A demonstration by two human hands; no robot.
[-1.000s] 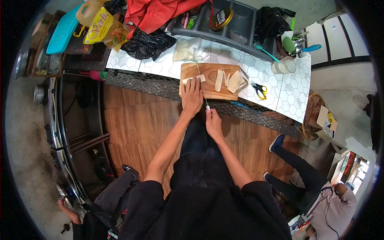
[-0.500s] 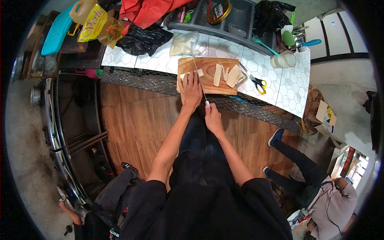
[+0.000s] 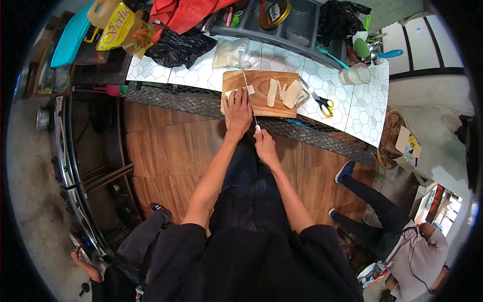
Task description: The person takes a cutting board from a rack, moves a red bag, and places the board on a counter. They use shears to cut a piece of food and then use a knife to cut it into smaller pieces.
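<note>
White hexagon-patterned tiles (image 3: 196, 75) are covering the counter above a brown wood-look floor (image 3: 166, 146), and a rectangular brown wooden board (image 3: 260, 104) is lying at its near edge. On the left part of the board, the left hand (image 3: 237, 111) is resting palm down, grasping nothing, its fingers extended and only slightly parted over a flat cream-coloured piece (image 3: 250, 90). Just beside it, the right hand (image 3: 265, 146) is clenching the pale handle of a long thin-bladed knife (image 3: 258, 128), whose blade is reaching over the board towards its far edge, crossing near the left fingertips. On the right part of the board, a narrow cream strip (image 3: 272, 93) and a broader cream slab (image 3: 291, 95) are lying apart from the hands, while yellow-and-black scissors (image 3: 326, 105) are resting on the tiles to the right. A clear plastic bag with pale contents (image 3: 231, 53) is sitting beyond the board.

The left fingers are hiding much of the flat piece, and the right hand is covering most of the handle. Whether the blade is cutting into the piece is hard to tell. At the lower right, a person in a pale top (image 3: 415, 256) is showing only partly
</note>
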